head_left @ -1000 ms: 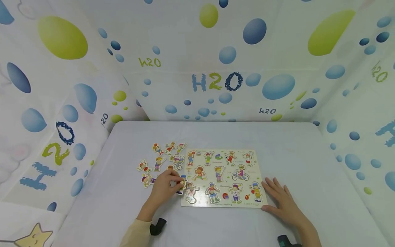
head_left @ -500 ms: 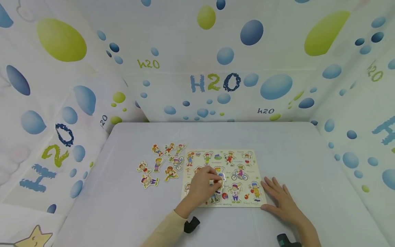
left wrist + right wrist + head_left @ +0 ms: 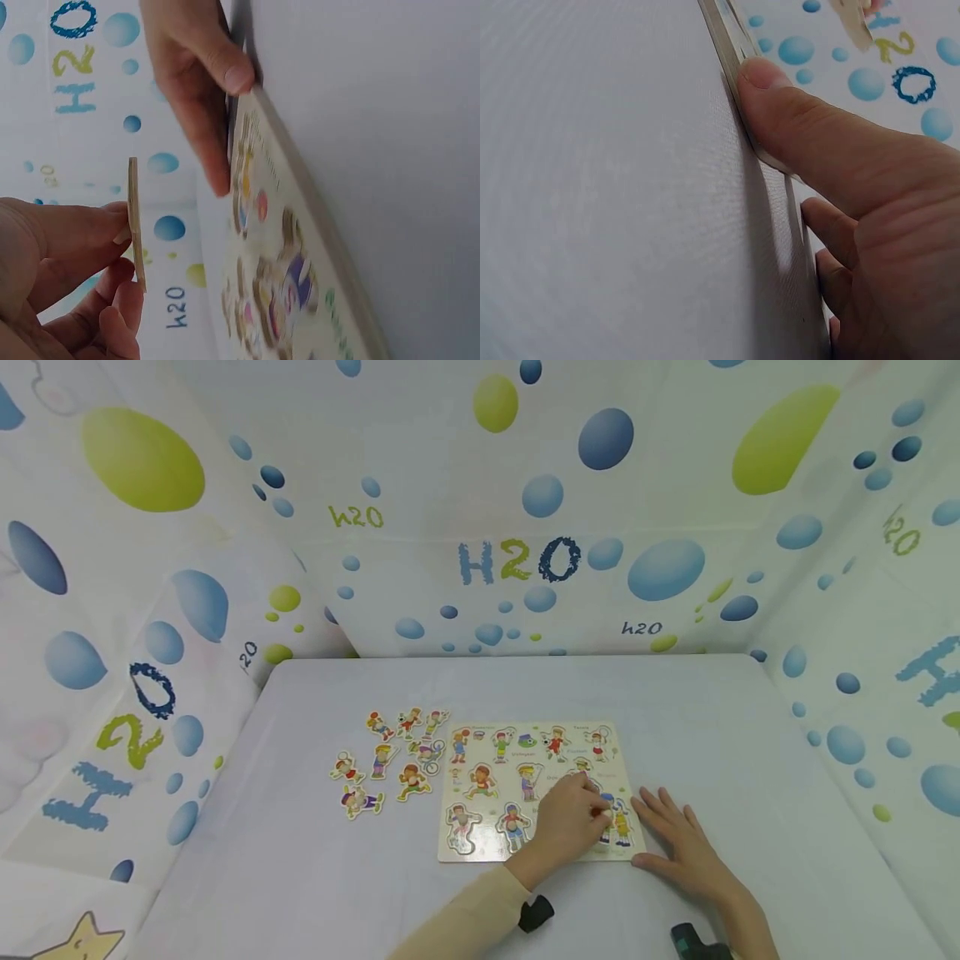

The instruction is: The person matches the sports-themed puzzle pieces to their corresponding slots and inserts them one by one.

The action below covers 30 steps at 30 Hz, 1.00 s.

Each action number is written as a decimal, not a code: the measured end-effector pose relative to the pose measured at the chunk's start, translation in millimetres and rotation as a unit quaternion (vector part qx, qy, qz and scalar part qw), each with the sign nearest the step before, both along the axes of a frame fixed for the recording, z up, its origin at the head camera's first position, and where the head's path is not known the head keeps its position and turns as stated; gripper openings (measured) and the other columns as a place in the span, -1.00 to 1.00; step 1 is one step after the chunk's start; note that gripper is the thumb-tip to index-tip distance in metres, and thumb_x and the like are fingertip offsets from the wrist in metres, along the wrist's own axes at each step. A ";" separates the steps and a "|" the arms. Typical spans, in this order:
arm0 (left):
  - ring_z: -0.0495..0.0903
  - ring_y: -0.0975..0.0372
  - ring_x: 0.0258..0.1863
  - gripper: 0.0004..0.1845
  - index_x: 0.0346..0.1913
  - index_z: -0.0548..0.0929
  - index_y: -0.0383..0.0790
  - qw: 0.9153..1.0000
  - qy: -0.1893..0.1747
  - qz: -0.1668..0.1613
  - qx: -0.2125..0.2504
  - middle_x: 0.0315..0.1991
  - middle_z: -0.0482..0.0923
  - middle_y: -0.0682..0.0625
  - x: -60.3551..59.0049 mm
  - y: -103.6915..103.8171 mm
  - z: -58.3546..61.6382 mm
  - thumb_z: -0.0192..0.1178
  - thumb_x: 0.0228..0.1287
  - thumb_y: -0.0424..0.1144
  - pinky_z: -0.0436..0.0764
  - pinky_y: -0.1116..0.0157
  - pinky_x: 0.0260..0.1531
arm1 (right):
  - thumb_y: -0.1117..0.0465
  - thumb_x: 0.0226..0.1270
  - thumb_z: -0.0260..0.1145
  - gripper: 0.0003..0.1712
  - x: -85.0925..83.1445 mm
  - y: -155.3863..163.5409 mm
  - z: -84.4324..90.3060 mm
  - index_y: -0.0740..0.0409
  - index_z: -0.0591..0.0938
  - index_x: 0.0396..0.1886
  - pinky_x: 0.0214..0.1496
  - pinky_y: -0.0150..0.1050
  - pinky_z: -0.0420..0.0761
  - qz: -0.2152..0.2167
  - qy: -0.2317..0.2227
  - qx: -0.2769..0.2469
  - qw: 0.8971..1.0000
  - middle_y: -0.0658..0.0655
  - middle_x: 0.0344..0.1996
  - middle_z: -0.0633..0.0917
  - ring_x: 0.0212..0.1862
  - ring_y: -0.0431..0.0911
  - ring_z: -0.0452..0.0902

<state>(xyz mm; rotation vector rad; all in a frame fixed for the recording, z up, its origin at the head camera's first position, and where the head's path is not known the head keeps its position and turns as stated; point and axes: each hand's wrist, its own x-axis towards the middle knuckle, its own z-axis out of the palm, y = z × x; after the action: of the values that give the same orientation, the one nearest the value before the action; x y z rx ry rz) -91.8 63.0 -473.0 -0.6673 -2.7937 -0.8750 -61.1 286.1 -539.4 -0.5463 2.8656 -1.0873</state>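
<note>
A wooden puzzle board (image 3: 480, 852) printed with cartoon children lies on the white table. My left hand (image 3: 570, 822) reaches across it and pinches a thin flat puzzle piece (image 3: 136, 223) a little above the board's right lower part (image 3: 300, 225); the head view shows that piece (image 3: 607, 806) beside the fingertips. My right hand (image 3: 678, 843) rests flat on the table with straight fingers, its thumb (image 3: 780, 97) pressed against the board's right edge (image 3: 727, 34). Several loose figure pieces (image 3: 390, 760) lie left of the board.
The white table (image 3: 750, 752) is enclosed by bubble-patterned curtain walls (image 3: 525, 527) at the back and both sides. Dark wrist-camera mounts (image 3: 536, 912) (image 3: 690, 941) show near the bottom edge.
My left hand lifted a piece from the loose group at the left and carried it rightward over the board to its right lower area. The right hand stayed put.
</note>
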 end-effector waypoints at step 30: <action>0.44 0.40 -0.39 -0.89 -0.36 0.83 0.02 0.998 -0.014 0.029 -0.048 -0.39 0.55 0.20 -6.3 36.9 -36.1 0.46 0.02 -0.10 0.36 0.52 -0.47 | 0.00 0.06 0.49 -0.11 -3.0 2.6 -2.5 0.12 0.40 0.40 0.39 0.44 -0.24 0.006 0.021 -0.010 1.000 0.36 0.43 0.30 0.48 0.40 -0.06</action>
<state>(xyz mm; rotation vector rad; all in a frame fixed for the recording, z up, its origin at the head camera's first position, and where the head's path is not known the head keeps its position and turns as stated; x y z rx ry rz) -98.1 99.9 -509.1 -0.5887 -2.8803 -0.7498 -64.1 288.8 -541.9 -0.5932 2.8854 -1.1179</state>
